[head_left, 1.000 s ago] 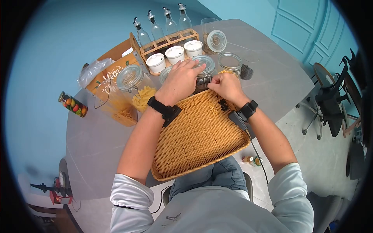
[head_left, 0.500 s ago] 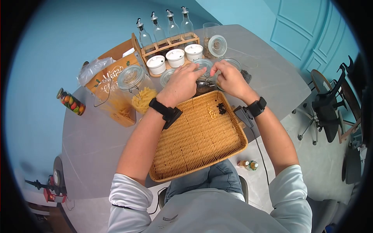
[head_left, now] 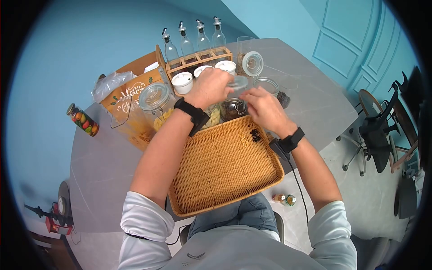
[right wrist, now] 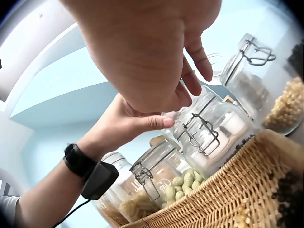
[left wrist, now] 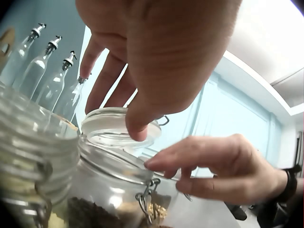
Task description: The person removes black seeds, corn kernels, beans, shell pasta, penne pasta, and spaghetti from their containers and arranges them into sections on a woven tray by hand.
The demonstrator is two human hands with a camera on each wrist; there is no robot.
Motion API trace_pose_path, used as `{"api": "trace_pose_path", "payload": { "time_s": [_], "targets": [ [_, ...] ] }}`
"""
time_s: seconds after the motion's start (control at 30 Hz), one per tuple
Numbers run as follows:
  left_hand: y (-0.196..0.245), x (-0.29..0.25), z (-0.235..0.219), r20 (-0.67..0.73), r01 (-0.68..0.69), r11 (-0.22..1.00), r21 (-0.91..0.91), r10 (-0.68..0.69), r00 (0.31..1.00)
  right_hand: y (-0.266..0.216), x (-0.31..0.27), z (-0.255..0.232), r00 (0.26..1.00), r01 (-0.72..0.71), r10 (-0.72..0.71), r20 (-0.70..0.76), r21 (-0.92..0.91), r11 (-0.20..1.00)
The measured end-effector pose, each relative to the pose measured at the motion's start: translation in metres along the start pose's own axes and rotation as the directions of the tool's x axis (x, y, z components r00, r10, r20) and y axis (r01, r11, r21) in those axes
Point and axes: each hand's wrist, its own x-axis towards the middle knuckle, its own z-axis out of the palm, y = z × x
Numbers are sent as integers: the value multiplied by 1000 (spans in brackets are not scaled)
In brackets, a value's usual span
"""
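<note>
The left hand (head_left: 209, 87) is pinching the glass lid (head_left: 237, 83), tilted up over the clip-top jar (head_left: 232, 108) behind the wicker tray (head_left: 225, 171). The right hand (head_left: 264, 109), fingers loosely extended, is touching its rim. The wooden box's (head_left: 131, 90) white lettering is unreadable.

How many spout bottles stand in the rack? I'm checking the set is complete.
4, in a row in the wooden rack at the table's far edge: one, the next, a third, and the rightmost. None looks hidden.
</note>
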Motion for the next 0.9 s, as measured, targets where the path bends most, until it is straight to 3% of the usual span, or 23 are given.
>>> {"api": "trace_pose_path", "payload": {
  "time_s": [0.07,0.13,0.2,0.23,0.33,0.47,0.53,0.63,0.67,0.73,0.8,0.87,0.9],
  "targets": [
    [-11,6,-5,-84,66,978,-200,-85,993,-1,1,2,1000,14,-14,4,-23,1000],
    [-32,19,-3,-70,86,976,-198,-101,992,0,3,7,1000,27,-27,9,-47,999],
    [-59,33,19,-261,79,929,-361,-182,948,4,6,14,999,13,-14,30,22,1000],
    [-61,39,16,-186,166,917,-363,-246,951,4,7,14,999,14,-14,30,22,1000],
    [-67,55,23,-184,286,925,-249,-335,924,7,10,16,999,-9,7,41,70,998],
    [-77,72,30,-67,372,902,-221,-394,917,6,10,17,999,-17,13,53,73,997],
    [-78,78,31,140,500,832,-238,-481,866,4,10,12,998,-8,4,58,66,998],
    [-73,79,36,207,534,810,-242,-494,844,-1,8,6,996,-19,14,84,60,998],
    [-71,77,41,206,533,810,-245,-494,845,-2,8,7,997,-22,18,80,49,999],
    [-68,75,53,76,537,807,-245,-536,841,-1,9,8,997,-25,22,75,35,999],
    [-72,80,60,138,593,752,-287,-580,803,1,9,11,999,-1,0,46,25,1000],
    [-78,77,57,264,492,839,-232,-433,862,1,9,10,999,4,-5,41,23,1000],
    [-79,77,57,262,493,839,-231,-435,862,1,9,10,999,9,-10,37,24,1000]
  ]
}}
